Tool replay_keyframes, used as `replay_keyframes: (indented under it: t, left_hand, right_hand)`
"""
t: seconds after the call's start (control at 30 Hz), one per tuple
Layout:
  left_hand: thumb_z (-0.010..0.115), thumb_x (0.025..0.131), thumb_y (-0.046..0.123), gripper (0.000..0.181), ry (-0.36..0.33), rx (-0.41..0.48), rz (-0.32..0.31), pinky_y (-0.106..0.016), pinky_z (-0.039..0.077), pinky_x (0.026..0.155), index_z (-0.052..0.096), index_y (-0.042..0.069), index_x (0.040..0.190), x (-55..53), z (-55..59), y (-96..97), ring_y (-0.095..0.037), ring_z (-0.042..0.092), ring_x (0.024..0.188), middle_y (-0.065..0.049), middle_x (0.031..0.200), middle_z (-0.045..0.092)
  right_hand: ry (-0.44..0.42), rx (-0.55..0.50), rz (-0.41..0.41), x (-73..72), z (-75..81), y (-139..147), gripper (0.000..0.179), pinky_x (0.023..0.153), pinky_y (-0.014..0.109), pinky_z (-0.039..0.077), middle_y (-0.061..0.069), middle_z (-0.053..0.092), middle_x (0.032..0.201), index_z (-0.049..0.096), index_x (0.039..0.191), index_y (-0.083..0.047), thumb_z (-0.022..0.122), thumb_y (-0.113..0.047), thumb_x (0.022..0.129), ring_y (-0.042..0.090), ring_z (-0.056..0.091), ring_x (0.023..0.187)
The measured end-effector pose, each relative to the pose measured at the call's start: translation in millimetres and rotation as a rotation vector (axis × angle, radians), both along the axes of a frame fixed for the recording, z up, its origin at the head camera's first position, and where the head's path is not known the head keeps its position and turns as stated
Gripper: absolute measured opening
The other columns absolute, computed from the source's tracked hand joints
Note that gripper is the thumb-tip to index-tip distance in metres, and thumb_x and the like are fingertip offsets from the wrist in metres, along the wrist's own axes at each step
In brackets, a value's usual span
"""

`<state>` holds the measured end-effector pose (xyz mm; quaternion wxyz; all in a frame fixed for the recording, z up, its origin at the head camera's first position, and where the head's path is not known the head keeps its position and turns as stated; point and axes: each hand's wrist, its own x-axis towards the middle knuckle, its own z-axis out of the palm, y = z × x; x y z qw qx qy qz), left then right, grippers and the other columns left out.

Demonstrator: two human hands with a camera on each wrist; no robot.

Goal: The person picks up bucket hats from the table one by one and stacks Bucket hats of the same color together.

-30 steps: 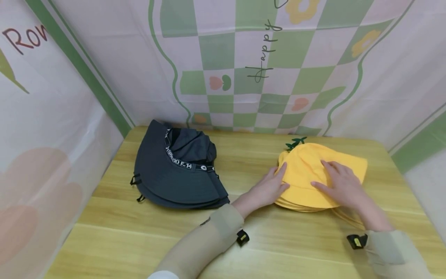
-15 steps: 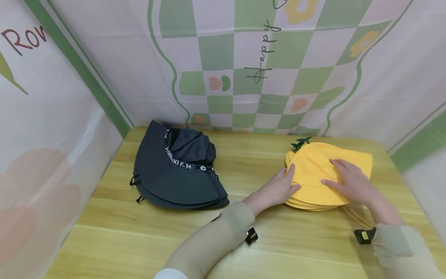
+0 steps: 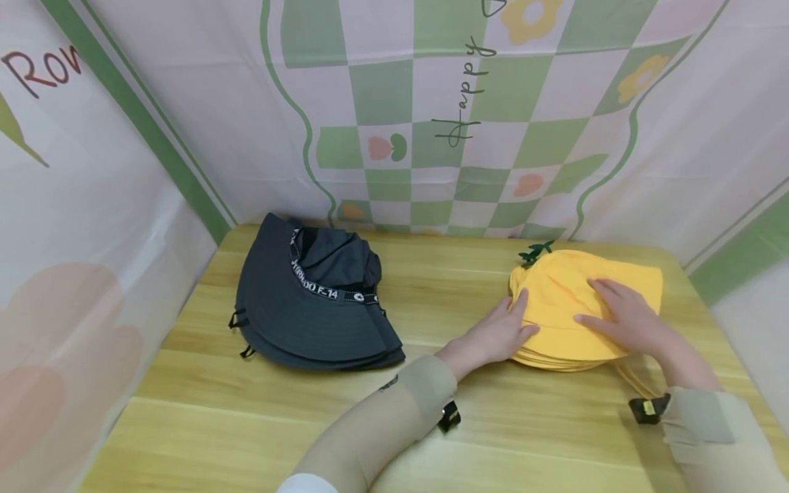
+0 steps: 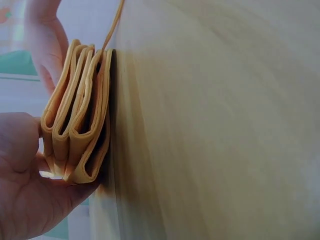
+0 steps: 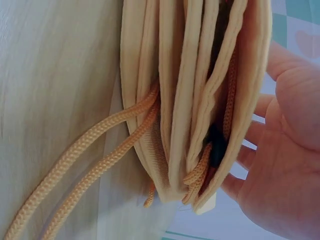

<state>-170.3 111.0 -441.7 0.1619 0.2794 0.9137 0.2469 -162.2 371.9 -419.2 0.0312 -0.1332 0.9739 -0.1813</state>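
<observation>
A stack of several folded yellow bucket hats (image 3: 567, 301) lies on the right part of the table, brim edges toward me. My left hand (image 3: 493, 335) touches the stack's left end, fingers extended along its side. In the left wrist view, that hand (image 4: 30, 185) lies against the folded ends of the brims (image 4: 75, 120). On top of the stack, toward its right side, rests my right hand (image 3: 629, 322), its fingers spread. Yellow cords (image 5: 100, 140) hang from between the hat layers in the right wrist view, beside the right hand (image 5: 285, 135).
Dark grey folded sun hats (image 3: 320, 301) with a lettered band lie at the left of the wooden table (image 3: 246, 424). A green leaf ornament (image 3: 535, 253) sticks out behind the yellow stack. A printed cloth (image 3: 444, 157) hangs along the table's back edge.
Both hands and the yellow hat stack have slid to the right, mostly in the first half second and slightly since. The dark grey hats stay in place.
</observation>
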Motion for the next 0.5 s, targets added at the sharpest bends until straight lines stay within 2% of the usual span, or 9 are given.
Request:
replay_keyframes:
  t: [0.17,0.23,0.37,0.5]
  left_hand:
    - [0.032,0.105,0.055,0.070,-0.019,0.021,-0.035,-0.030,0.031,0.121,0.002,0.028,0.162,-2.4,3.4,-7.3,-0.017,0.025,0.153,-0.009,0.167,0.020]
    - [0.031,0.105,0.056,0.069,-0.003,0.016,-0.049,-0.030,0.030,0.122,0.002,0.029,0.161,-3.0,5.1,-11.6,-0.017,0.024,0.154,-0.009,0.168,0.018]
    - [0.028,0.105,0.057,0.069,0.072,0.016,-0.059,-0.032,0.029,0.122,0.003,0.028,0.162,-2.9,11.3,-25.9,-0.019,0.025,0.154,-0.008,0.168,0.017]
    - [0.029,0.105,0.056,0.068,0.200,0.040,-0.045,-0.036,0.030,0.122,0.014,0.023,0.162,-3.8,26.9,-49.6,-0.021,0.030,0.152,-0.006,0.167,0.024]
  right_hand:
    - [0.004,0.013,-0.006,0.9,3.9,-3,0.080,0.109,0.073,0.021,0.046,0.031,0.145,0.027,0.148,0.018,0.062,-0.034,0.098,0.064,0.027,0.133]
    - [0.009,0.021,-0.010,1.7,5.7,-4,0.080,0.110,0.072,0.021,0.047,0.030,0.145,0.025,0.148,0.018,0.061,-0.034,0.098,0.064,0.027,0.132]
    - [0.033,0.037,-0.037,4.8,12.1,-11,0.080,0.109,0.074,0.021,0.047,0.026,0.146,0.020,0.151,0.015,0.058,-0.033,0.100,0.065,0.026,0.132]
    - [0.132,0.019,-0.067,10.3,25.2,-30,0.075,0.110,0.072,0.023,0.045,0.029,0.147,0.023,0.152,0.013,0.058,-0.031,0.102,0.064,0.029,0.132]
